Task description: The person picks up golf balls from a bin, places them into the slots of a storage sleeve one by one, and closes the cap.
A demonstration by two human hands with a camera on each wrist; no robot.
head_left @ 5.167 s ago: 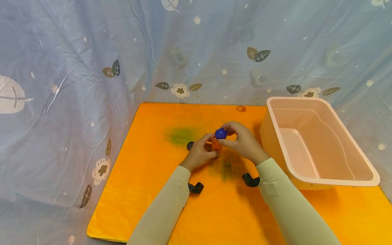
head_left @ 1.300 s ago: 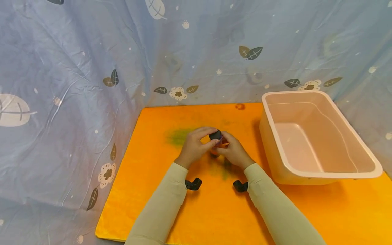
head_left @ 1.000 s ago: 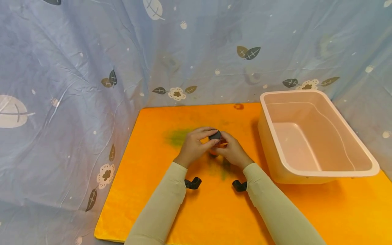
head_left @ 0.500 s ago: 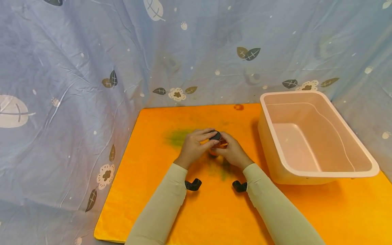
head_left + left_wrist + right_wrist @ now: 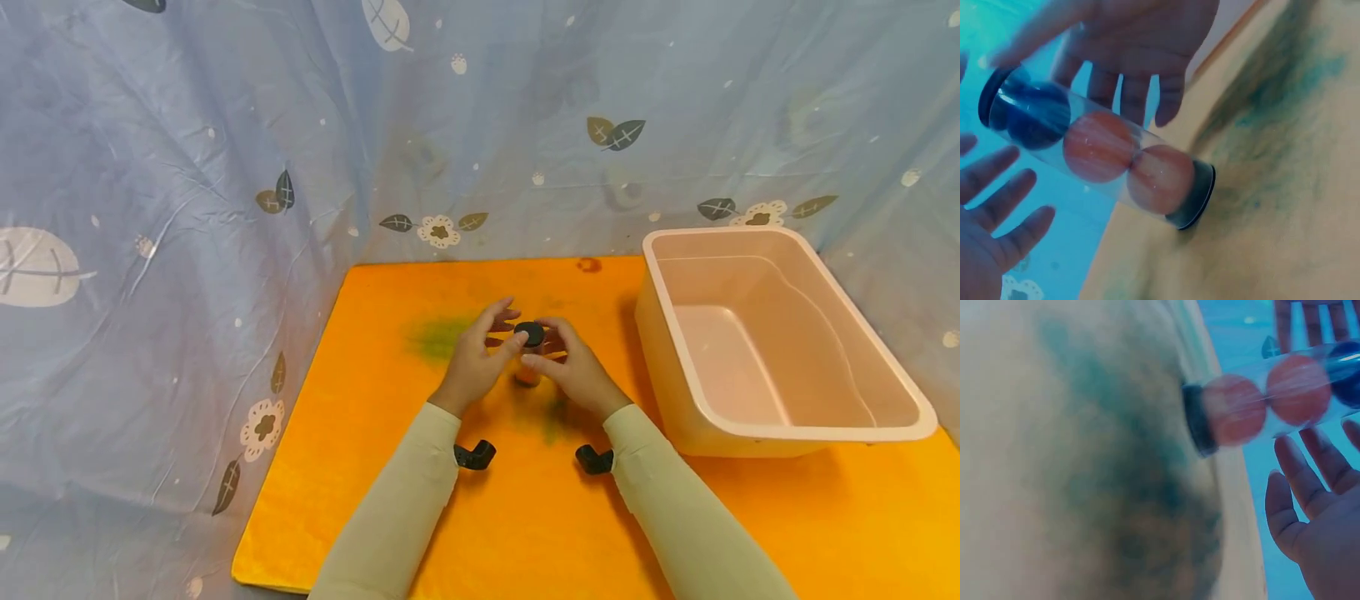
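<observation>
A clear tube (image 5: 1102,147) with dark end caps stands upright on the yellow-orange padded surface. Inside it are a blue ball (image 5: 1039,115) at the top and two orange-red balls, the middle one (image 5: 1299,389) and the lowest one (image 5: 1235,409). My left hand (image 5: 476,360) is at its left with spread fingers, the thumb tip by the black top cap (image 5: 530,333). On the other side, my right hand (image 5: 577,371) has its fingers loosely extended around the tube. Whether either hand still touches it, I cannot tell.
A large pale pink plastic tub (image 5: 780,429) stands at the right. The padded surface (image 5: 360,467) carries green and dark stains. A blue patterned curtain (image 5: 510,125) hangs behind and along the left. A black bracket (image 5: 475,455) juts from the left sleeve, another (image 5: 594,459) from the right.
Earlier my right hand held the blue ball at the tube's mouth. Later my left fingers gripped the black cap on top; now they have spread off it, and the right fingers have loosened.
</observation>
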